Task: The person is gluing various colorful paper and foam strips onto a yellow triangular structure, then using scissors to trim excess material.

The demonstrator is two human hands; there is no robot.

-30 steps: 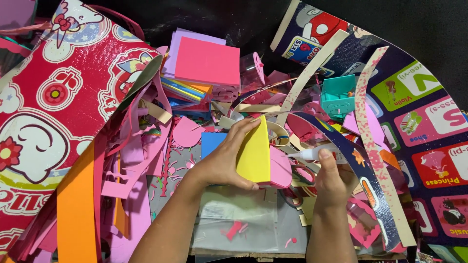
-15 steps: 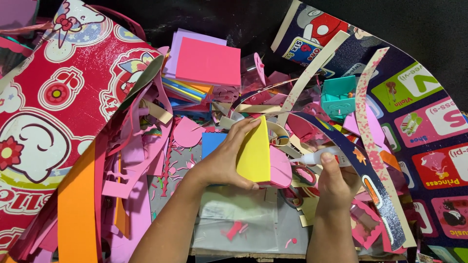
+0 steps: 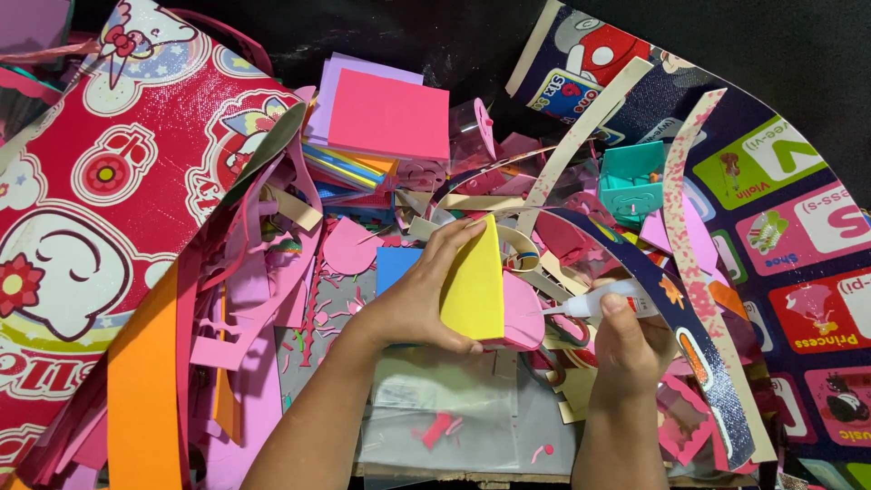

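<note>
My left hand (image 3: 419, 298) grips a folded yellow foam piece (image 3: 475, 283) with a pink foam layer (image 3: 520, 313) on its right side, held upright over the pile. My right hand (image 3: 628, 341) holds a small white glue tube (image 3: 601, 302), its tip pointing left and close to the pink layer's edge. Both hands hover above a clear plastic sheet (image 3: 454, 408) lying on a heap of foam scraps.
A red cartoon-print bag (image 3: 100, 191) fills the left. A stack of pink, purple and coloured sheets (image 3: 381, 118) lies behind. An orange strip (image 3: 145, 381) runs along the lower left. A teal box (image 3: 632, 181) and a dark patterned mat (image 3: 780, 236) lie to the right.
My right hand has brought the glue tube slightly closer to the pink layer. The left hand keeps the yellow piece nearly still.
</note>
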